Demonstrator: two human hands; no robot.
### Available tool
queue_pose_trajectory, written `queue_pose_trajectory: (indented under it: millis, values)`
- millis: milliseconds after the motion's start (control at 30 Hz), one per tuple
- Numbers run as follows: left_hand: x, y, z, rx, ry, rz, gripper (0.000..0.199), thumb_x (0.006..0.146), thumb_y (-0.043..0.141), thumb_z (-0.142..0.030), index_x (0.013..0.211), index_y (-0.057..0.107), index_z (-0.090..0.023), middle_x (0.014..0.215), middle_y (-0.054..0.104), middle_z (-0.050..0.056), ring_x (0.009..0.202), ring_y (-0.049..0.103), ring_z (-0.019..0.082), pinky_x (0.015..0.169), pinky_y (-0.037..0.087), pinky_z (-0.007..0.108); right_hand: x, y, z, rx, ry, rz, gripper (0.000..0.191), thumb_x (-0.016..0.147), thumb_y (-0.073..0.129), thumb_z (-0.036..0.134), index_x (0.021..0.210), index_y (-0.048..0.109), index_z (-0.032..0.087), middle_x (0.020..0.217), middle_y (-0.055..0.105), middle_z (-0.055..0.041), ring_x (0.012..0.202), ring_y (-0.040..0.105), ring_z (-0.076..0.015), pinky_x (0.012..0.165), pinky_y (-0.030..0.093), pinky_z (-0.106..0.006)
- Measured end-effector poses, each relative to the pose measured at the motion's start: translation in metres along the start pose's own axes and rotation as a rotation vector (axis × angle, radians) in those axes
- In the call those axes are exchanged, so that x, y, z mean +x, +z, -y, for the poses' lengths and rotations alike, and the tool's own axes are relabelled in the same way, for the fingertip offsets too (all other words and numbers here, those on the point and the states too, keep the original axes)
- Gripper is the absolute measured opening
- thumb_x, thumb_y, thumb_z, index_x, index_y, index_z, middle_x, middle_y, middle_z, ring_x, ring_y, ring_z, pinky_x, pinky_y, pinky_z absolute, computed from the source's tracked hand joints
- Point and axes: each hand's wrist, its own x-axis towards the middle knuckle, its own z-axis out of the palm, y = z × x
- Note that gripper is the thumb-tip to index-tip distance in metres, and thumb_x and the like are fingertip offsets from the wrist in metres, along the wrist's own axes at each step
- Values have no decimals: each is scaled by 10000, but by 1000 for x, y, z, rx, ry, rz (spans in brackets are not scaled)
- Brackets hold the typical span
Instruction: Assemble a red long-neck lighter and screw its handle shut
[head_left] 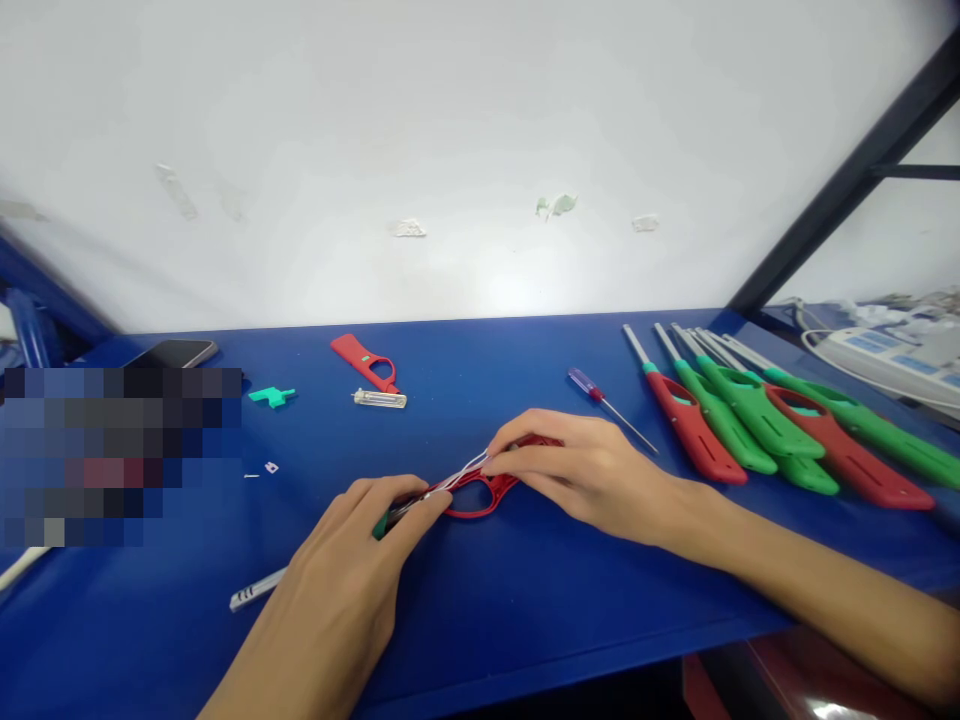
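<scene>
A red long-nosed gas lighter (471, 512) lies on the blue table with its handle opened, the inside facing up. My left hand (352, 570) is closed round its green collar, and the metal nozzle (257, 590) sticks out to the left. Thin white wires (459, 474) run from my left fingers toward the handle. My right hand (577, 465) pinches the wires' right end over the handle, hiding much of it. Beyond my hands lie a loose red handle half (364, 358), a clear fuel tank (380, 399) and a green trigger piece (273, 397).
A screwdriver (611, 408) lies beyond my right hand. Several red and green lighters (765, 410) are piled at the right. At the left are small parts (271, 467), a phone (176, 353) and a blurred-out patch. A power strip (892, 360) is far right; a white wall stands behind.
</scene>
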Motion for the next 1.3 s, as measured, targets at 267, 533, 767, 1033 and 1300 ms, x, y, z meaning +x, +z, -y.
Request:
queue_pose_trajectory:
  millis: [267,533,767,1033,1300]
  values:
    - [2,-1,-3,6,6,-18,553,939,345,35,1305,692,-191,1216,720,109,1011,727,243,854,652,406,-1,0,0,10,6,23,299,993,554,32,1160,761,167,1155,734,-89,958,720,-163,826,588,-271]
    - [2,-1,0,28,17,-19,569,932,336,36,1308,694,-196,1221,728,110,1003,728,238,853,651,397,-1,2,2,25,59,33,313,984,539,40,1144,751,204,1153,725,-74,921,728,-162,809,595,-282]
    - [0,0,0,35,17,-31,570,928,346,43,1312,689,-201,1207,729,105,999,730,234,857,655,391,0,0,5,29,76,83,358,957,515,23,1174,748,187,1205,717,-87,940,723,-173,856,603,-310]
    - [2,5,1,30,33,-44,565,925,339,56,1273,714,-183,1173,727,121,970,729,236,812,660,387,1,-2,7,18,76,107,328,959,521,50,1155,758,164,1188,729,-101,987,733,-205,896,604,-348]
    - [-6,7,10,-21,15,10,528,970,408,7,1375,644,-236,1247,688,96,1006,684,222,852,627,368,3,-3,6,24,72,98,290,985,544,66,1135,763,182,1146,759,-93,1023,720,-210,916,604,-357]
